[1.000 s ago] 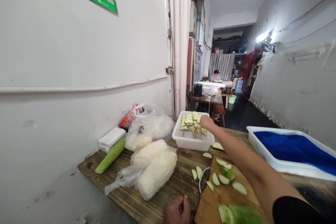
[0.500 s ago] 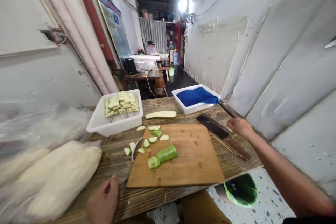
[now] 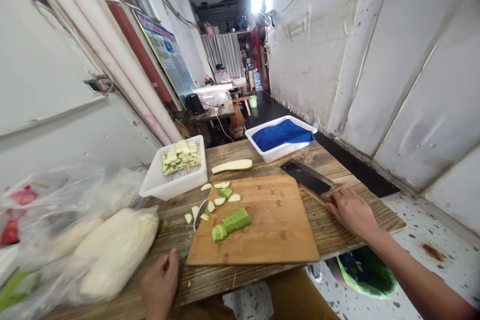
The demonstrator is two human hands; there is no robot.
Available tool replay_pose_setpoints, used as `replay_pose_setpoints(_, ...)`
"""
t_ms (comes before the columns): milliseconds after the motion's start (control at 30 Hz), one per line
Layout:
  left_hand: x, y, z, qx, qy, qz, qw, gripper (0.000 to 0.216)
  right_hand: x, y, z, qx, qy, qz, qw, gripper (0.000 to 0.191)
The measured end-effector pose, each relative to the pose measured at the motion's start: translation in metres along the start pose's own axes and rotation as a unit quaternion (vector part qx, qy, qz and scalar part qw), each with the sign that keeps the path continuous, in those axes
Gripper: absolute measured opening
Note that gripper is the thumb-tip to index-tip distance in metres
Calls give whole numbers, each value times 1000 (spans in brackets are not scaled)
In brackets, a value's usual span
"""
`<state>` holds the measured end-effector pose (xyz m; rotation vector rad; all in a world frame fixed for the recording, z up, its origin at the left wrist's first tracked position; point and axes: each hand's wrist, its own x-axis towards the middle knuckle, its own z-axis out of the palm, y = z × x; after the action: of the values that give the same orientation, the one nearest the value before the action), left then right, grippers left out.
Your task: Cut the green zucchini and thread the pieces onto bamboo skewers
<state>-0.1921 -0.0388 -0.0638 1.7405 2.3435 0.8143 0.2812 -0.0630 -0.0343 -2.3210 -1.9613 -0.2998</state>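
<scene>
Cleaver (image 3: pixel 307 177) lies flat on the right side of the desk (image 3: pixel 210 280), just beyond the right edge of the cutting board (image 3: pixel 270 232), its blade slanting toward the far left. Thin sticks (image 3: pixel 314 194) show along its near side. The broad blade looks stiff and fairly weighty, likely heavier at the far end, so the handle at the near right end seems the sound place to take hold, fingers clear of the edge. The sticks should be light and apt to roll or snap. The right hand (image 3: pixel 352 212) lies over that handle end, with the blade reaching away to its far left; whether the fingers have closed round the handle or the sticks, I cannot tell. The left hand (image 3: pixel 161 277) is curled into a loose fist near the desk's near edge, left of the board, with nothing visible in it.
</scene>
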Motion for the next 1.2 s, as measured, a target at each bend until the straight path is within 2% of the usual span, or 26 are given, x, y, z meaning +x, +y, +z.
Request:
replay_pose_setpoints(167,0,-5,2,-14,14,6,1000,40,11,7,4,34,-18,-18,999,15)
replay_pose_setpoints(300,0,-10,6,-28,21,20,999,42,20,15,5,70,-42,-22,996,21)
replay_pose_setpoints(433,2,-16,10,-30,23,19,999,44,25,15,8,97,-49,13,994,24)
replay_pose_setpoints(633,1,-18,9,-37,19,15,999,45,26,12,10,125,-21,81,989,20)
replay_pose_setpoints(733,1,-16,7,-31,15,8,999,45,29,25,9,128,-16,89,988,24)
replay_pose_setpoints(1000,4,-10,1,-20,0,-22,1000,40,46,86,22,78,9,70,994,22)
replay_pose_setpoints(1200,3,-9,-2,-5,-16,-18,1000,42,63,99,41,76,17,45,996,23)
